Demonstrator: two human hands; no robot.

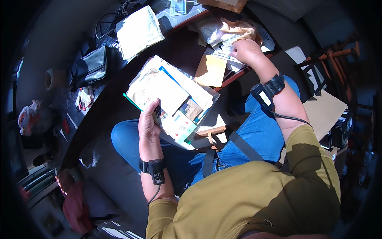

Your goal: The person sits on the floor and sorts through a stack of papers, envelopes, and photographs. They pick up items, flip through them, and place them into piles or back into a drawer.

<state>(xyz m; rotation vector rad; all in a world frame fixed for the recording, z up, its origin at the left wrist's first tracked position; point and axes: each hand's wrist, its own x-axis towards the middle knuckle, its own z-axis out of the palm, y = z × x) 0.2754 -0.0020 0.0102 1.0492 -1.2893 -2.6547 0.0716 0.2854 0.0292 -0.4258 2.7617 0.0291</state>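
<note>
My left hand (149, 119) grips a stack of papers (170, 92) by its near left edge, thumb on top. The stack sits in a clear plastic sleeve (212, 100) with green edging and is tilted above my lap. The top sheet bears print and small pictures. My right hand (246, 50) reaches into an open desk drawer (235, 78), among loose papers and plastic bags. Its fingertips are mostly hidden, so whether they hold a sheet does not show. Close to it lie a yellow envelope (211, 70) and a crumpled orange-tan cloth (238, 28).
On the desk are a pale paper folder (138, 33), a black leather bag (91, 65) and cables. A wooden chair (331, 56) stands to the right, near a cardboard sheet (323, 112) and black boxes (341, 128). A dark red cloth (76, 206) is at lower left.
</note>
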